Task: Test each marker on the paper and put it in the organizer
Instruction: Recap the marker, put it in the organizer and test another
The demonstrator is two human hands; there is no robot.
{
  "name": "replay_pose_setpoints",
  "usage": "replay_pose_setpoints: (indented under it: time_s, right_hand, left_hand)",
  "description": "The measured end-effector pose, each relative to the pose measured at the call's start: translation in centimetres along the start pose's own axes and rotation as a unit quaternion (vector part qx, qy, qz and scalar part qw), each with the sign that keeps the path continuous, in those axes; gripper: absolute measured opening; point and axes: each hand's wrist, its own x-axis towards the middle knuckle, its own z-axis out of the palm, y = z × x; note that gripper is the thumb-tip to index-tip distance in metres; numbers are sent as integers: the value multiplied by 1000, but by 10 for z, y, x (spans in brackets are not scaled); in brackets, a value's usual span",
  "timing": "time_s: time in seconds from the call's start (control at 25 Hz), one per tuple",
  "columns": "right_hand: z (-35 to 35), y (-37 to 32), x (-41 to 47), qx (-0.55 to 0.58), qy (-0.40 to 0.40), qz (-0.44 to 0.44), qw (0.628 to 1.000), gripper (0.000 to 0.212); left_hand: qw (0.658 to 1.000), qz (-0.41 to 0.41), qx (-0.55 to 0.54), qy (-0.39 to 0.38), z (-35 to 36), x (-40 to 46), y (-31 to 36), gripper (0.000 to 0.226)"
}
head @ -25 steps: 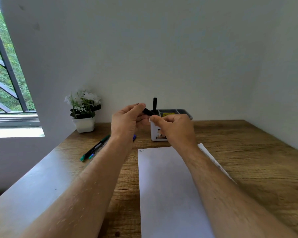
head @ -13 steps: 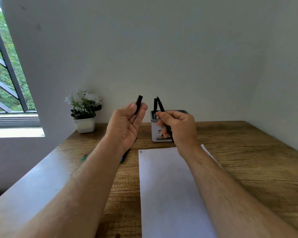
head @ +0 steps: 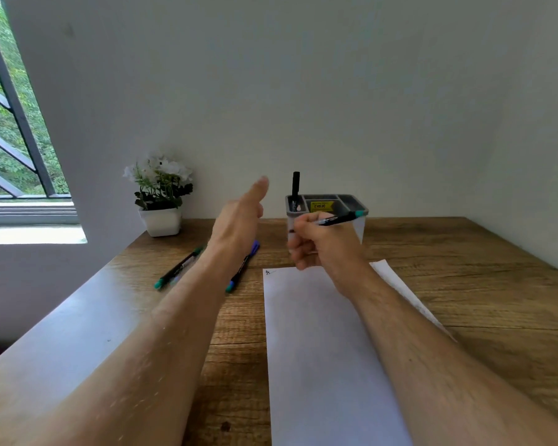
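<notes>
My right hand (head: 322, 243) grips a black marker (head: 335, 219) with a teal end; the marker points right and its tip is hidden in my fingers, just above the far edge of the white paper (head: 319, 349). A small scribble (head: 268, 272) marks the paper's far left corner. My left hand (head: 239, 217) is raised, seen edge-on to the left of the organizer; the cap it took is hidden behind it. The grey and white organizer (head: 351, 201) stands behind my right hand, with one black marker (head: 295, 188) upright in its left slot.
Two markers lie on the wooden table left of the paper: a teal-ended one (head: 178, 268) and a blue one (head: 244, 267), partly under my left forearm. A potted white flower (head: 160, 201) stands at the back left by the window. Walls close the back and right.
My hands pulled the cap off and parted. My left hand carried the cap up and leftward. My right hand turned the marker and lowered it towards the paper's far edge.
</notes>
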Motion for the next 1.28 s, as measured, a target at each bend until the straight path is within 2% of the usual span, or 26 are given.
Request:
replay_pose_setpoints:
  time_s: [0.04,0.12,0.2,0.24,0.4,0.68,1.04,1.12,1.28]
  right_hand:
    - [2,2,0,-33,-7,9,999,18]
    - [4,6,2,-102,-8,32,994,29]
    - [5,8,4,-139,-11,36,990,21]
    - [5,9,4,-147,-13,34,989,15]
    - [9,14,5,-166,-11,41,985,12]
    - [11,24,14,-297,10,12,955,18]
    - [12,25,16,-296,8,7,955,20]
    - [12,25,16,-296,7,6,955,20]
    - [13,28,17,-304,14,18,952,23]
  left_hand:
    - [996,35,86,10,0,0,-2,54]
    - [961,79,265,20,1,2,-8,39]
    - [917,71,392,-2,5,5,-13,20]
    - [904,59,423,-9,6,6,-16,17]
    - [894,33,447,-26,8,8,-22,18]
    - [891,21,452,-29,9,14,-29,27]
    - [880,25,474,13,15,15,-31,26]
    - [880,26,474,13,16,15,-31,31]
    - [883,29,468,-1,15,15,-30,24]
